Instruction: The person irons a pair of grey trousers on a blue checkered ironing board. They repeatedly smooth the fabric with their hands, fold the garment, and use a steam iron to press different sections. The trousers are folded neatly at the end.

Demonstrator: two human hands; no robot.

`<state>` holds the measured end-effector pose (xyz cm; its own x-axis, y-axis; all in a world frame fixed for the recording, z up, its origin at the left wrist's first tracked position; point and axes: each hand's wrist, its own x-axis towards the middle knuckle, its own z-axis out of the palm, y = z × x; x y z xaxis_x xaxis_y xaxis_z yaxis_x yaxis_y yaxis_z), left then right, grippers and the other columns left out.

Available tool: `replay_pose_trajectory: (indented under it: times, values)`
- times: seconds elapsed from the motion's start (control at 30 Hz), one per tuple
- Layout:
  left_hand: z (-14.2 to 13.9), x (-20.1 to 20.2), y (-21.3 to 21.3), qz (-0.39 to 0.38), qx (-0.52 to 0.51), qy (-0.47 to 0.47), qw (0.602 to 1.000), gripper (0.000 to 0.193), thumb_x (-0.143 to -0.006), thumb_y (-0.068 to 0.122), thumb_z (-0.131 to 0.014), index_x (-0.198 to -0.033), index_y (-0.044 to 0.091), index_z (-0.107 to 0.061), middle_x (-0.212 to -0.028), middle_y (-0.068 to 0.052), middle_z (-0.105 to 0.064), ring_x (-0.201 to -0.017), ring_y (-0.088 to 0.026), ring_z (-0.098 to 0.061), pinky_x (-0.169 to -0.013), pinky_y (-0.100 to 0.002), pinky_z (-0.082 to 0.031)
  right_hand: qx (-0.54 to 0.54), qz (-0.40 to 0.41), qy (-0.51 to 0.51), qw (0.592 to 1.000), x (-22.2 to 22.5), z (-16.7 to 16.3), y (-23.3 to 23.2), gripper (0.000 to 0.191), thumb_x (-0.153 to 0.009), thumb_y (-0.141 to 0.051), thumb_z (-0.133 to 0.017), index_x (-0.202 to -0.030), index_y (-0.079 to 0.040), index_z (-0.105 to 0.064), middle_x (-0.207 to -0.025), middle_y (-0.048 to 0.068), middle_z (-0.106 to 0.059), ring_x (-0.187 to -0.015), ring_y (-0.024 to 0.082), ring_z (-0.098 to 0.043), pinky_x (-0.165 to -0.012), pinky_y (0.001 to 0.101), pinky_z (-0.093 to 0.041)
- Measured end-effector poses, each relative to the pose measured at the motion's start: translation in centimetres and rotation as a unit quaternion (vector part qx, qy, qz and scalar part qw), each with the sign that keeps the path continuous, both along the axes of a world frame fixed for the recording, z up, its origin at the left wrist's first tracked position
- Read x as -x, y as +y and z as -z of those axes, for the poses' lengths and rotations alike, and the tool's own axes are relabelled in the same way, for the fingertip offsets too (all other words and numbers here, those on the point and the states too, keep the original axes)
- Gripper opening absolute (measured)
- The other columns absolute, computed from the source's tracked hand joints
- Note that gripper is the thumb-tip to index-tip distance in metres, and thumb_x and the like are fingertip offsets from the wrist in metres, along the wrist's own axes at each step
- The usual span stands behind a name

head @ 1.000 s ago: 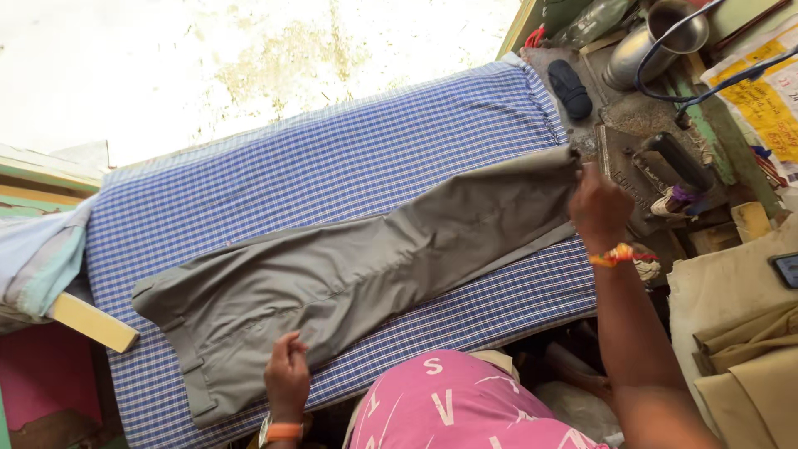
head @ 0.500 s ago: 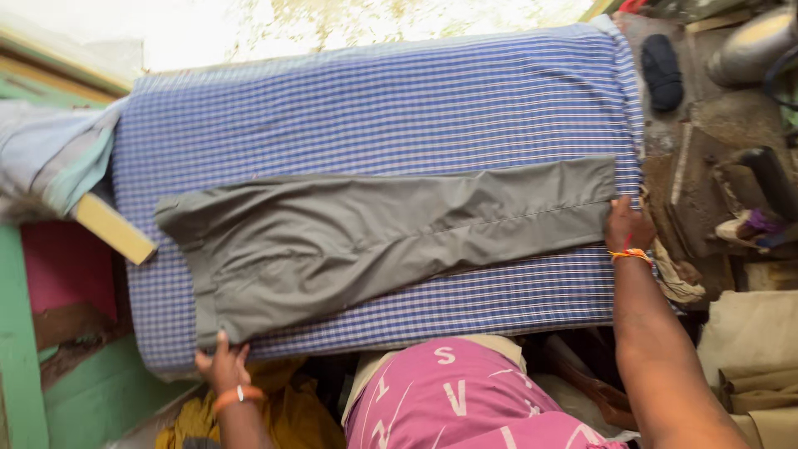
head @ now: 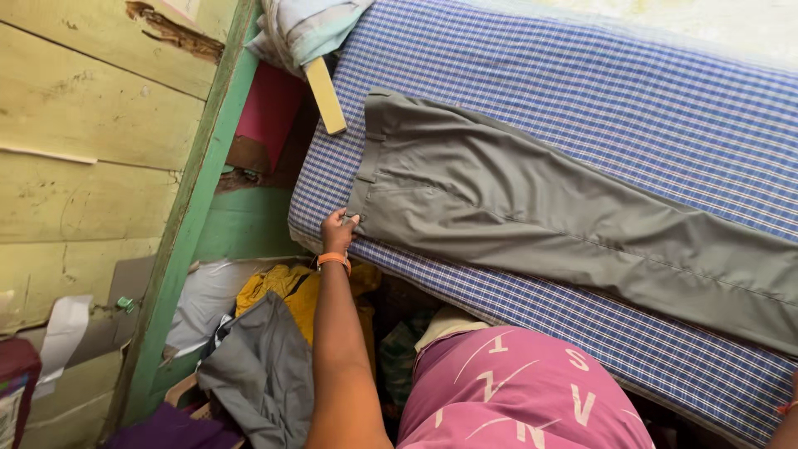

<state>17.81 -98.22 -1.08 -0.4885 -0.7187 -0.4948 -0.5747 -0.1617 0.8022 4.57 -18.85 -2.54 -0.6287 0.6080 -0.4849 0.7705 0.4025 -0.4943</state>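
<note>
Your blue-and-white checked cloth-covered table (head: 582,91) carries the grey-olive folded trousers (head: 532,208), laid flat and slanting across it, waistband toward the green wooden post (head: 195,208). Your left hand (head: 337,231) pinches the waistband's near corner at the table edge. Of your right hand only a sliver shows at the frame's lower right; you cannot tell its grip.

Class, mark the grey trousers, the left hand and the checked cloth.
grey trousers (head: 532,208), head view, middle of the leg.
left hand (head: 337,233), head view, back of hand.
checked cloth (head: 598,91), head view, bare part above trousers.
</note>
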Motion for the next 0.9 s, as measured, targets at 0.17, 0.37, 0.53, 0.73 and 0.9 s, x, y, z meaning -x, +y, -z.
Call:
replay_pose_trajectory:
  times: [0.17,0.37,0.53,0.73,0.9]
  values:
    - [-0.7,-0.1,0.9,0.075,0.256,-0.096,0.959,0.047,-0.091,0.023,-0.076,-0.13,0.002,-0.061,-0.112,-0.017,-0.07,-0.097,-0.029,-0.069,-0.082,-0.041,-0.055,0.066,0.056,-0.006,0.996,0.8,-0.8,-0.8,0.049,-0.101,-0.035,-0.069,-0.136,-0.003,-0.055,-0.134,0.025,-0.061,-0.118,0.045,-0.061,-0.091,0.0569,-0.05]
    - [0.2,-4.8,5.0,0.417,0.583,-0.068,0.694,0.03,-0.092,0.027,-0.067,-0.118,0.012,-0.06,-0.125,-0.013,-0.056,-0.125,-0.035,-0.053,-0.111,-0.053,-0.041,0.158,0.128,0.063,0.977,0.9,-3.7,-3.6,0.048,-0.101,-0.032,-0.068,-0.135,-0.002,-0.055,-0.133,0.026,-0.061,-0.12,0.043,-0.061,-0.093,0.0552,-0.051]
    - [0.4,-2.1,3.9,0.443,0.669,-0.041,0.595,0.017,-0.091,0.023,-0.06,-0.107,0.019,-0.064,-0.116,-0.012,-0.058,-0.117,-0.034,-0.055,-0.104,-0.055,-0.043,0.492,0.186,0.123,0.841,-1.5,-4.5,-8.7,0.046,-0.1,-0.03,-0.068,-0.134,-0.002,-0.054,-0.133,0.026,-0.06,-0.121,0.042,-0.061,-0.095,0.0538,-0.052]
    - [-1.3,-0.3,0.9,0.507,0.711,-0.068,0.483,0.001,-0.09,0.019,-0.063,-0.089,0.019,-0.062,-0.095,-0.002,-0.057,-0.1,-0.023,-0.06,-0.098,-0.042,-0.05,0.52,0.304,0.262,0.754,-0.8,-6.8,-12.6,0.025,-0.096,-0.024,-0.068,-0.111,-0.005,-0.062,-0.1,0.012,-0.071,-0.083,0.027,-0.068,-0.069,0.0402,-0.057]
    - [-3.3,0.7,-2.0,0.522,0.698,-0.065,0.486,0.003,-0.087,0.018,-0.065,-0.09,0.018,-0.064,-0.09,-0.001,-0.058,-0.093,-0.02,-0.062,-0.09,-0.038,-0.05,0.284,0.311,0.278,0.863,0.9,-8.7,-11.4,0.017,-0.09,-0.006,-0.072,-0.097,-0.008,-0.057,-0.083,0.005,-0.065,-0.059,0.017,-0.064,-0.043,0.0319,-0.049]
